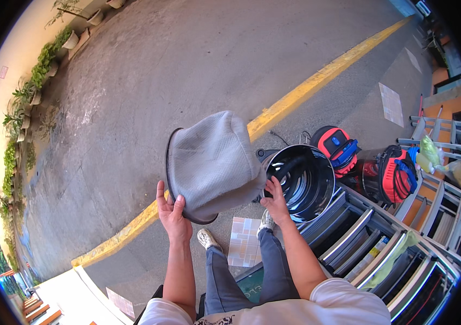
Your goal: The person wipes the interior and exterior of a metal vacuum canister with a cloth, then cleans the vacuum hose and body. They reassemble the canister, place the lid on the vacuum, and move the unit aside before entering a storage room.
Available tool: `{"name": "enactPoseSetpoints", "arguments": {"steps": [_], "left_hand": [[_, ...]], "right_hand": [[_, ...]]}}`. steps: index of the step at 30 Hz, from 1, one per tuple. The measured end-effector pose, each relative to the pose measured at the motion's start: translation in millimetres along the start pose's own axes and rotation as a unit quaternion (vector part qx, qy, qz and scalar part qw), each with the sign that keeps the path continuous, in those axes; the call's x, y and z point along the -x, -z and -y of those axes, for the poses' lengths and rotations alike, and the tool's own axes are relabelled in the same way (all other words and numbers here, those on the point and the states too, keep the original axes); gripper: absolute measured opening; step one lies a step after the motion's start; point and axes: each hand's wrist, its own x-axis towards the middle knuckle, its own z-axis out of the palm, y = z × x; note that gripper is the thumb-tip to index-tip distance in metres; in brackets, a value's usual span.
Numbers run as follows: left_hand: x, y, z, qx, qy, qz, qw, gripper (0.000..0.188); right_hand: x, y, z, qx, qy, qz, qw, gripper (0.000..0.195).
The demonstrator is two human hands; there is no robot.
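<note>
A grey cloth vacuum filter bag (216, 162) with a dark rim hangs in front of me, its rim towards the left. My left hand (173, 211) grips the rim at its lower left, thumb on the cloth. Beside the bag's lower right end is my right hand (275, 201), fingers bent near the fabric; whether it pinches the cloth I cannot tell. Just behind that hand stands an open, shiny, dark-lined vacuum canister (309, 207). A red and black vacuum motor head (334, 148) with blue parts lies beyond the canister's upper right.
Another red and black vacuum cleaner (395, 174) stands farther right. Aluminium ladders (370, 239) lie along the right side, with a green cloth (393, 260) over one. A yellow kerb (307, 89) crosses the pavement. Potted plants (43, 67) line the wall at left.
</note>
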Motion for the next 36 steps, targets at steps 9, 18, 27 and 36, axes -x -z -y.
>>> {"name": "enactPoseSetpoints", "arguments": {"steps": [9, 18, 27, 36], "left_hand": [[56, -152, -1, -0.068, 0.081, 0.173, 0.979, 0.052], [131, -210, 53, -0.451, -0.215, 0.604, 0.622, 0.052], [98, -127, 186, -0.458, -0.360, 0.760, 0.286, 0.046], [68, -94, 199, -0.500, -0.300, 0.731, 0.355, 0.053]], "right_hand": [[26, 102, 48, -0.020, -0.220, -0.094, 0.971, 0.039], [65, 244, 108, -0.266, -0.151, -0.253, 0.918, 0.043], [41, 266, 32, -0.040, -0.122, -0.213, 0.969, 0.035], [43, 245, -17, 0.218, -0.227, -0.359, 0.879, 0.033]]}}
